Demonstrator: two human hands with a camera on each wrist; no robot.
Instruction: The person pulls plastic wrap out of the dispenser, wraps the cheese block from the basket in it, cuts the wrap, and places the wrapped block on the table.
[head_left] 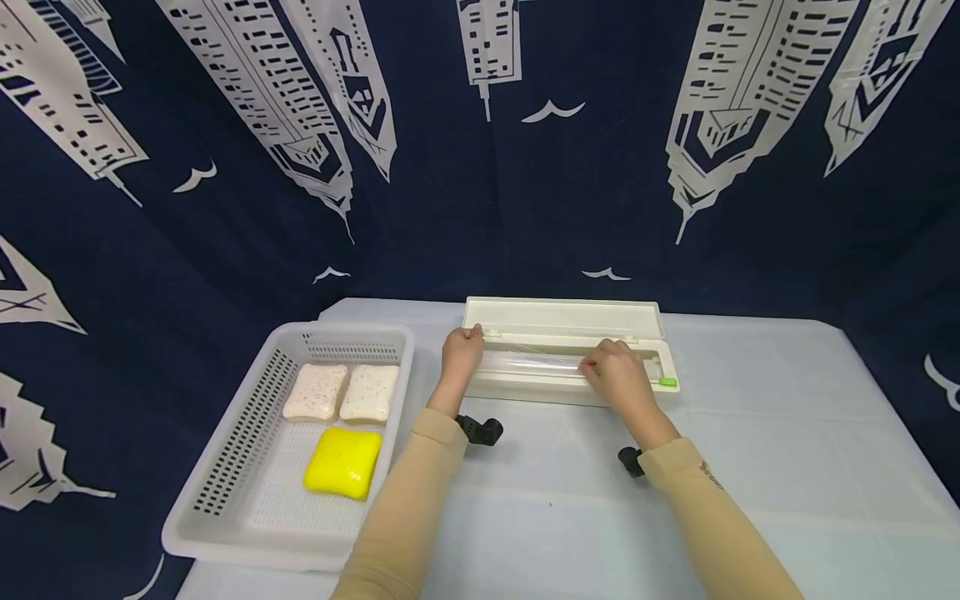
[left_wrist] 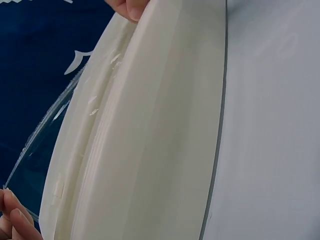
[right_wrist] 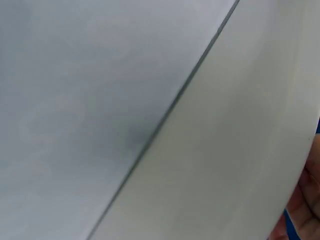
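Observation:
A cream plastic wrap dispenser [head_left: 555, 390] lies on the table with its lid [head_left: 562, 317] raised at the back. Clear plastic wrap [head_left: 532, 361] shows inside, and part of it is lifted at the left. My left hand [head_left: 461, 354], over the dispenser's left end, pinches the lifted edge of the wrap [left_wrist: 42, 127] between thumb and fingertips, seen in the left wrist view. My right hand [head_left: 618, 375] reaches over the right half, its bent fingers pinching at the wrap near the front rim. In the right wrist view the dispenser's wall hides most of those fingers [right_wrist: 305, 205].
On the left stands a white perforated basket [head_left: 225, 529]. It holds two pale speckled bread-like slices [head_left: 316, 392] [head_left: 370, 393] and a yellow rounded block [head_left: 342, 462]. A green slider [head_left: 667, 382] sits at the dispenser's right end. A dark patterned curtain [head_left: 510, 208] hangs behind the white table [head_left: 750, 450].

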